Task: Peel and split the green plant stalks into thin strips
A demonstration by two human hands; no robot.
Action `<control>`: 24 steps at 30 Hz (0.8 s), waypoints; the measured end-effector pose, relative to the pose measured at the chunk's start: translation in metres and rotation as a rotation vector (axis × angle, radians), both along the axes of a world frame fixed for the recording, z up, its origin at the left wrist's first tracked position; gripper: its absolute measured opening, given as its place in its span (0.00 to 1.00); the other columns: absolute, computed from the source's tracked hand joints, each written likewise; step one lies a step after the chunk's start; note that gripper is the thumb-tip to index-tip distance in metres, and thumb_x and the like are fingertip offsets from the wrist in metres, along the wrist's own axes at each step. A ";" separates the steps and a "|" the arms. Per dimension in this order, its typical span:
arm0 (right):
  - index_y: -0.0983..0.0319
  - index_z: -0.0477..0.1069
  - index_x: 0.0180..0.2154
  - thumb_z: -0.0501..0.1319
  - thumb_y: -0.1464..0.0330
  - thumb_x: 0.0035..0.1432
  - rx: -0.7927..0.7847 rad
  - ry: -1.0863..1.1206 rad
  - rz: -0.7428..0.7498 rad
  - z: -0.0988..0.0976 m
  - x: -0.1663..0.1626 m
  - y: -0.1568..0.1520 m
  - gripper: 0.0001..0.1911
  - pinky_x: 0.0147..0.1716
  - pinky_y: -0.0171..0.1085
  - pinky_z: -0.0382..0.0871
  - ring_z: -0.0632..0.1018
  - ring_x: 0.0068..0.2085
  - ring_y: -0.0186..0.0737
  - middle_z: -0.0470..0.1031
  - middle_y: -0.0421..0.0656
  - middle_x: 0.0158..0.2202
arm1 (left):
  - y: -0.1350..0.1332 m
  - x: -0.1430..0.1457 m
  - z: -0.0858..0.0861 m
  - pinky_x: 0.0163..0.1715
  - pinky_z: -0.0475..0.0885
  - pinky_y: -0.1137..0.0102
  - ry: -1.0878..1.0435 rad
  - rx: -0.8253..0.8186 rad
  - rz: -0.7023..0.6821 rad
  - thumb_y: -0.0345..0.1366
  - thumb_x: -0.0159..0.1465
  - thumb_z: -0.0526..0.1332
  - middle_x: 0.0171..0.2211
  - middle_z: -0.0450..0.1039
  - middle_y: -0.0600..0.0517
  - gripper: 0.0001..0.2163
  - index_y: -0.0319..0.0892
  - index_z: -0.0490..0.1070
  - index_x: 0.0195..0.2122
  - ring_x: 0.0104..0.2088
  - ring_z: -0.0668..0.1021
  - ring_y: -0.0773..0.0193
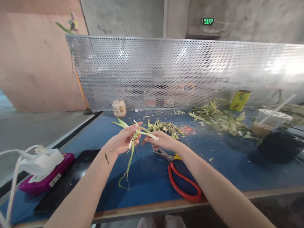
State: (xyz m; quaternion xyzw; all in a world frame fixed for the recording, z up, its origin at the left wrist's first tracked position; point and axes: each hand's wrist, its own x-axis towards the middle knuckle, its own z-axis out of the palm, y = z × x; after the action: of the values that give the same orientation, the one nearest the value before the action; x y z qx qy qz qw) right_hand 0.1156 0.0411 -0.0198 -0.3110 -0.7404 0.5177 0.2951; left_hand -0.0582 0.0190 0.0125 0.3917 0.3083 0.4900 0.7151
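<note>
My left hand [126, 138] is closed around a small braided piece of green leaf strips [135, 136], held above the blue table. Pale strip ends stick out of the piece on several sides, and one long thin strip hangs down towards the tabletop. Just to the right is my right hand [160, 140], its fingers curled close to the strips; what they pinch, if anything, is partly hidden. Below my right wrist lie scissors with red handles [184, 183], blades pointing left. A heap of small green trimmings [164, 127] sits behind my hands.
Loose leaves [218, 119] lie at the back right, near a yellow-green roll [240, 100] and a plastic cup with straw [271, 122]. A black object [281, 148] is at right. On the left are a purple power strip [46, 176], a black tablet-like slab [69, 181] and a tape roll [119, 108].
</note>
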 end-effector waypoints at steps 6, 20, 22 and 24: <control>0.63 0.63 0.23 0.49 0.62 0.56 -0.009 0.078 -0.226 -0.001 0.007 0.017 0.14 0.15 0.28 0.57 0.51 0.14 0.24 0.43 0.29 0.12 | -0.001 0.000 0.004 0.15 0.69 0.77 -0.051 -0.071 0.040 0.25 0.60 0.50 0.18 0.66 0.53 0.10 0.37 0.67 0.39 0.17 0.71 0.71; 0.67 0.68 0.43 0.54 0.71 0.52 0.475 -0.396 -0.529 0.013 0.020 0.001 0.16 0.47 0.42 0.57 0.66 0.48 0.46 0.68 0.52 0.44 | 0.002 -0.003 0.005 0.16 0.66 0.77 -0.193 -0.074 0.069 0.25 0.60 0.51 0.19 0.66 0.52 0.09 0.35 0.68 0.38 0.19 0.71 0.71; 0.68 0.68 0.44 0.53 0.70 0.54 0.521 -0.470 -0.541 0.020 0.029 -0.024 0.16 0.48 0.45 0.56 0.65 0.50 0.49 0.67 0.54 0.45 | 0.002 -0.003 0.005 0.16 0.65 0.77 -0.196 -0.067 0.064 0.25 0.59 0.52 0.18 0.65 0.53 0.09 0.35 0.68 0.38 0.19 0.70 0.72; 0.67 0.68 0.43 0.52 0.67 0.55 0.605 -0.791 -0.557 0.023 0.038 -0.057 0.16 0.45 0.46 0.59 0.67 0.48 0.50 0.68 0.54 0.44 | 0.002 -0.003 0.005 0.16 0.64 0.78 -0.196 -0.063 0.041 0.25 0.59 0.53 0.18 0.64 0.54 0.08 0.36 0.68 0.38 0.18 0.69 0.72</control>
State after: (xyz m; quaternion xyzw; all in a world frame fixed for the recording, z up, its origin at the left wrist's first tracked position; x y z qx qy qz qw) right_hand 0.1538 -0.0155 0.0032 -0.5664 -0.7998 0.0296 0.1969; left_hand -0.0608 0.0209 0.0178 0.3129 0.2601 0.5305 0.7436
